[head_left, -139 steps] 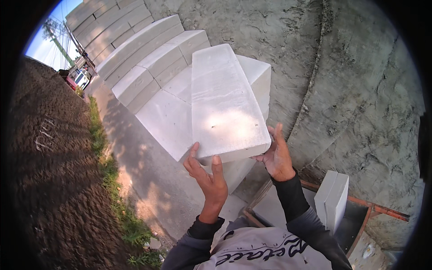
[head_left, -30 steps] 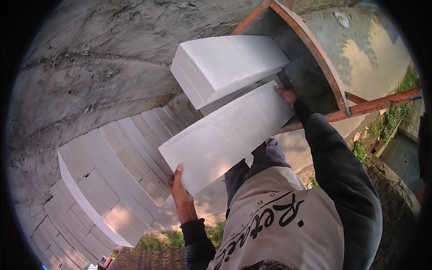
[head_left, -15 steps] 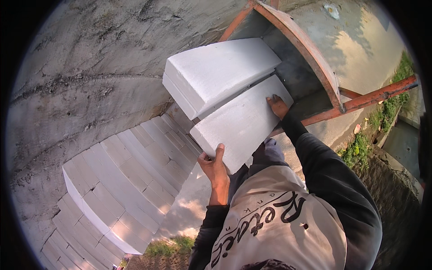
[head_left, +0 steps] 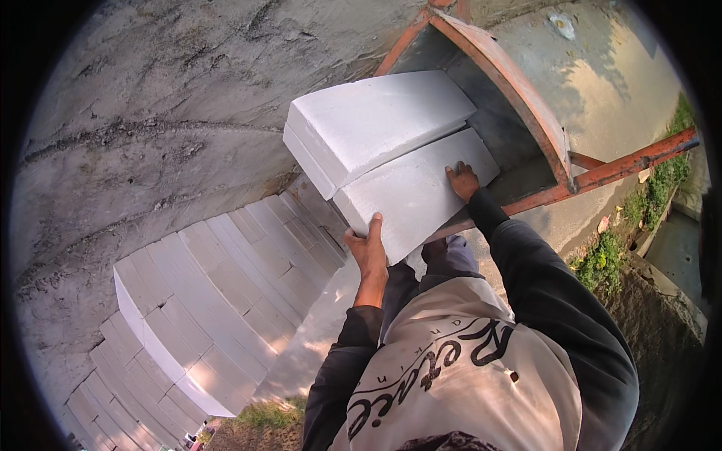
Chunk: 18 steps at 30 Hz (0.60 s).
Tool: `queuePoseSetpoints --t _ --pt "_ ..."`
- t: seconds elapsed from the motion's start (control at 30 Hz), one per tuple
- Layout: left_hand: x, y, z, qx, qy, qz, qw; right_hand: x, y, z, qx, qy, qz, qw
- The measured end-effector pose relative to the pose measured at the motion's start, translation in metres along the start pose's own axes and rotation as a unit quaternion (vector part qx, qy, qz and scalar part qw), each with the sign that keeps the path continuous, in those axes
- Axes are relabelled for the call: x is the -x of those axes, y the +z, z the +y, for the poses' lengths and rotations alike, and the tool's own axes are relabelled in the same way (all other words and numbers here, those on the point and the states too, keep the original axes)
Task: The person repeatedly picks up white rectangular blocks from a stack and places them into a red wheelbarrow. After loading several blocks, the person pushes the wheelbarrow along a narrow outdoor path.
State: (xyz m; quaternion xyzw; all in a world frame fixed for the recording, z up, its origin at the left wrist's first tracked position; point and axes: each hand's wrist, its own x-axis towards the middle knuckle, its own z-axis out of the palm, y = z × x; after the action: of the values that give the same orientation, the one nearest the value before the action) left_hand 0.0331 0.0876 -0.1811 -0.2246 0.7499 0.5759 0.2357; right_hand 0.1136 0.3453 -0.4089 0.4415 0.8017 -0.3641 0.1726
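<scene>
In the orange-framed cart [head_left: 496, 113], head view: one pale block [head_left: 414, 188] lies alongside two stacked blocks [head_left: 376, 116].

Left hand [head_left: 367, 252]: closed on the block's near-left end, thumb on the upper face; right hand [head_left: 462, 180]: fingers laid on the upper face near the other end, any thumb pinch not discernible. The stacked blocks obstruct the far side of the pale block; the rough grey wall [head_left: 150, 165] stands beyond them. One orange bar [head_left: 632, 162] extends from the cart; a larger block stack [head_left: 218, 301], not fully countable, stands at lower left. Compared with half a second ago, the gap between the pale block and the stacked blocks has narrowed to a thin seam. Count: two hands, one handled block, two stacked blocks, one cart.
</scene>
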Motion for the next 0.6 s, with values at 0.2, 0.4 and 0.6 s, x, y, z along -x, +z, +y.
queuePoseSetpoints --t 0.2,0.4,0.6 --pt "-0.008 -0.016 -0.006 -0.050 0.003 -0.046 0.998 0.004 -0.014 0.015 -0.032 -0.122 -0.001 0.992" --pt "-0.012 -0.061 -0.019 0.003 -0.011 -0.030 0.999 0.036 -0.004 0.016 -0.137 -0.129 0.073 0.979" --pt "-0.001 -0.174 -0.044 0.084 0.079 0.056 0.992 0.149 -0.030 -0.108 -0.178 -0.203 0.098 0.958"
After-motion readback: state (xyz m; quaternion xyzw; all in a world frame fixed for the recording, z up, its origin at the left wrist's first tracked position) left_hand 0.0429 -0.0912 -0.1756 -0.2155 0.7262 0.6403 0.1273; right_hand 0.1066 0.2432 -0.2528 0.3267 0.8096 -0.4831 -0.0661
